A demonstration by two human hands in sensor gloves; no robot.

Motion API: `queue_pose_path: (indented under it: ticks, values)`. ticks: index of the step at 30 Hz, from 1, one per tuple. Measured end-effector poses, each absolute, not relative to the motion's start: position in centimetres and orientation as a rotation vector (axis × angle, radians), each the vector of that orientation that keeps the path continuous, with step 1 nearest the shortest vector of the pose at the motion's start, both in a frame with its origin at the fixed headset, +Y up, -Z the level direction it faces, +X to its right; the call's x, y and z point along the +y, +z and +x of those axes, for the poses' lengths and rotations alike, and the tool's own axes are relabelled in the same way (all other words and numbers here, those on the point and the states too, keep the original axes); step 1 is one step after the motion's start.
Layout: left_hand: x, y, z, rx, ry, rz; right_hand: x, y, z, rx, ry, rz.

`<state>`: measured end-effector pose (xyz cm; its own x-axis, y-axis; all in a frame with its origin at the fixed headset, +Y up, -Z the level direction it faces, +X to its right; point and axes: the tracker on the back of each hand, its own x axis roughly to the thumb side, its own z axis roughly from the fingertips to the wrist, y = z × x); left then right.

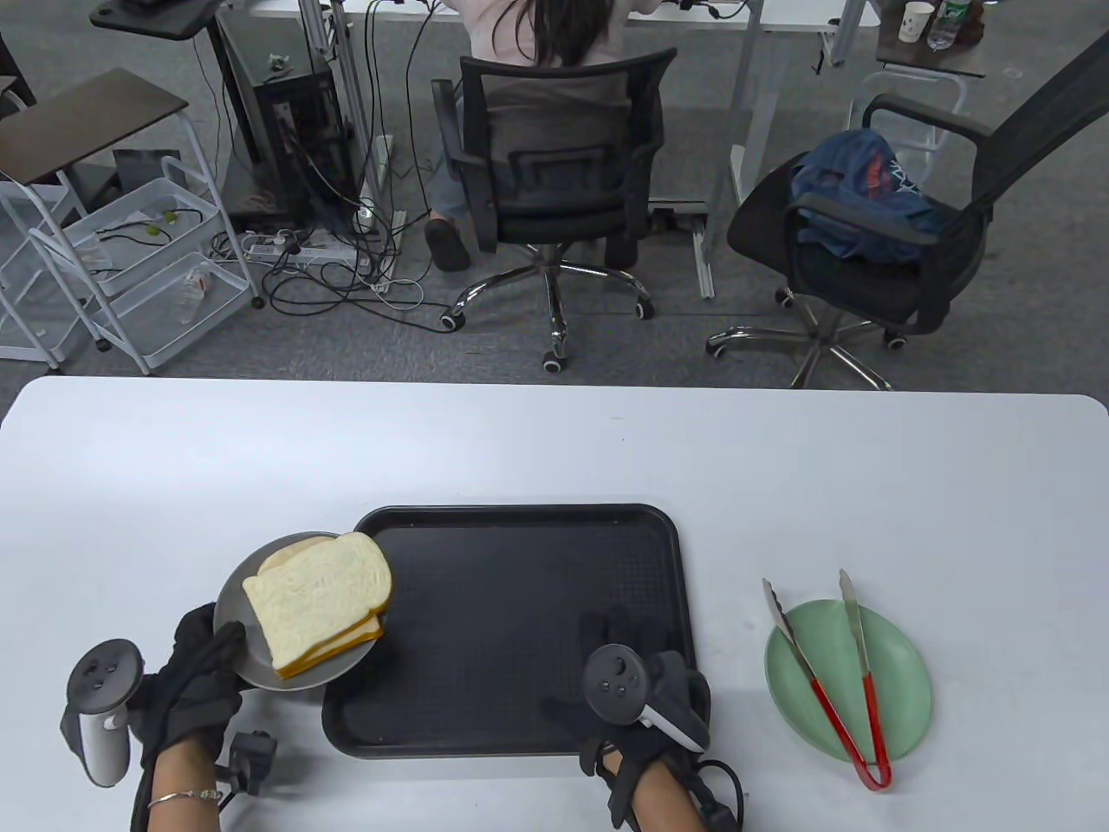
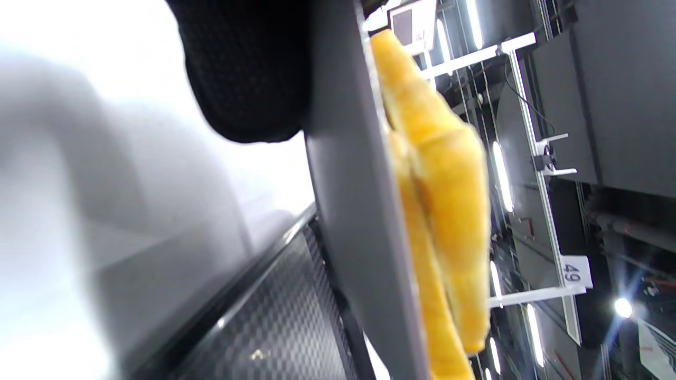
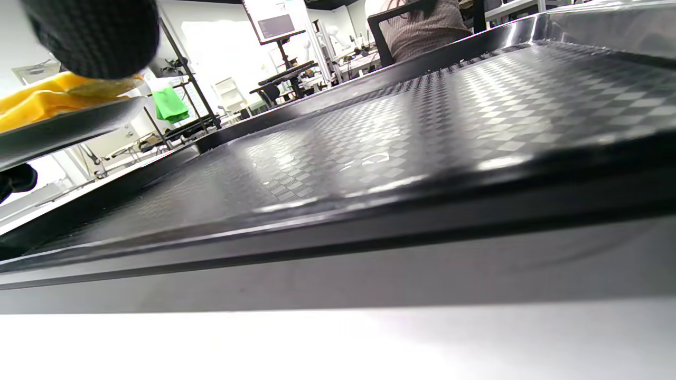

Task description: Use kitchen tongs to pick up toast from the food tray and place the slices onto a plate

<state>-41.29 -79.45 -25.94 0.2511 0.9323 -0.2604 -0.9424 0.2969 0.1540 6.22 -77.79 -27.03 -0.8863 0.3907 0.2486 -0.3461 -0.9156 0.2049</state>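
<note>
Two or three slices of toast [image 1: 316, 602] lie stacked on a grey plate [image 1: 236, 620]. My left hand [image 1: 208, 659] grips that plate by its near rim and holds it over the left edge of the black food tray [image 1: 520, 607]. In the left wrist view the plate [image 2: 359, 211] shows edge-on with the yellow crusts of the toast [image 2: 443, 184] on it. My right hand [image 1: 611, 633] rests flat on the tray's near right part, fingers straight. The red-handled tongs [image 1: 819, 685] lie across a green plate [image 1: 905, 685] at the right, untouched.
The tray's floor [image 3: 369, 142] holds no food. White table surface lies around the tray. Beyond the far table edge stand two office chairs, one with a seated person [image 1: 554, 35], plus a wire cart [image 1: 130, 260] at the left.
</note>
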Motion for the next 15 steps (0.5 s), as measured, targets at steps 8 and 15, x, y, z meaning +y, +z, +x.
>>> queue_pose_path:
  ticks: [8, 15]
  values:
    - [-80.2, -25.2, -43.3, 0.467, 1.311, 0.034, -77.9, -27.1, 6.3, 0.224, 2.694, 0.416]
    - [-80.8, -24.7, -44.4, 0.557, 1.338, 0.073, -78.2, -27.1, 7.0, 0.246, 2.683, 0.391]
